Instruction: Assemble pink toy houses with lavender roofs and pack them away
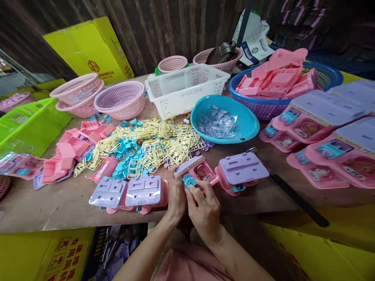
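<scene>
Both my hands hold one pink toy unit with a lilac top and a blue knob at the table's near edge. My left hand grips its left side. My right hand grips the front, thumb by the blue knob. Another such toy lies face down just to the right. Two more lie face down to the left. Beyond the hands lies a heap of cream plastic sprues and small blue parts.
A blue bowl of clear bagged parts, a white crate, pink baskets and a blue basket of pink shells stand behind. Finished toys stack at right. A black-handled tool lies at right. Yellow cartons sit under the table.
</scene>
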The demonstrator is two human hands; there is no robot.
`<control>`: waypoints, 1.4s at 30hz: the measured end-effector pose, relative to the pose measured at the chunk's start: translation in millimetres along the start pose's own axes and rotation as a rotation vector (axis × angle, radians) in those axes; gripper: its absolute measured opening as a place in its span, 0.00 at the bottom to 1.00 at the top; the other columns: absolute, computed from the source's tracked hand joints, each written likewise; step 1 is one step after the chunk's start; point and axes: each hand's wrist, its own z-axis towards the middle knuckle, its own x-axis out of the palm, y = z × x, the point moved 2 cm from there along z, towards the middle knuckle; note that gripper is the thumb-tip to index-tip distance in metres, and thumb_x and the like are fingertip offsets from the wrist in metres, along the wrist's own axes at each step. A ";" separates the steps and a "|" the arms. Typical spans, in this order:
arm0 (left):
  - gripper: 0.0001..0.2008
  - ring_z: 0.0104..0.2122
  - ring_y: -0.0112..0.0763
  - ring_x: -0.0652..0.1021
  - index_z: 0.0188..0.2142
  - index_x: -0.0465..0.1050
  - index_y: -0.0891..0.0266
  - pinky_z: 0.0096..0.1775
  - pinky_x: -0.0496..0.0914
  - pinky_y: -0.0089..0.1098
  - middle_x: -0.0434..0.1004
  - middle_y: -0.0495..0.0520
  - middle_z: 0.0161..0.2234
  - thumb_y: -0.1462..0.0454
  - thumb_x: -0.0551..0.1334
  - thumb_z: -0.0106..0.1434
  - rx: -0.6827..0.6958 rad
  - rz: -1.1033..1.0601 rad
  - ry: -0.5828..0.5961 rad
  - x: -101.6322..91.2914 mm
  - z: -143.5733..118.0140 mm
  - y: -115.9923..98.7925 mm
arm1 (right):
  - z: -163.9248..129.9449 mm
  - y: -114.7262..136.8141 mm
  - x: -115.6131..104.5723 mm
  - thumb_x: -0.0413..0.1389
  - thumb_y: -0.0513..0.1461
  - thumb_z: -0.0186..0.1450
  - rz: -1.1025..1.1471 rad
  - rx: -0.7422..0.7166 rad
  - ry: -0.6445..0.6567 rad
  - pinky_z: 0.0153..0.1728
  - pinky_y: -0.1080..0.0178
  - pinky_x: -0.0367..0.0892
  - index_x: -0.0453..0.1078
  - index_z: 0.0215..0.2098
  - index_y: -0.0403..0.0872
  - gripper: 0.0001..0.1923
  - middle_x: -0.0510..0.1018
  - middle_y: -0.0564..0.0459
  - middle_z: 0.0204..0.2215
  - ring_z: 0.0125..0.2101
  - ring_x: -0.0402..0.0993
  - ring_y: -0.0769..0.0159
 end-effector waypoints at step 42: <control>0.44 0.58 0.47 0.60 0.59 0.38 0.55 0.58 0.53 0.49 0.50 0.64 0.59 0.47 0.64 0.53 0.178 0.001 0.625 -27.3 -21.4 17.3 | 5.2 -29.5 -37.4 0.55 0.43 0.59 0.269 0.352 0.475 0.53 0.49 0.59 0.59 0.49 0.52 0.21 0.61 0.46 0.54 0.57 0.57 0.54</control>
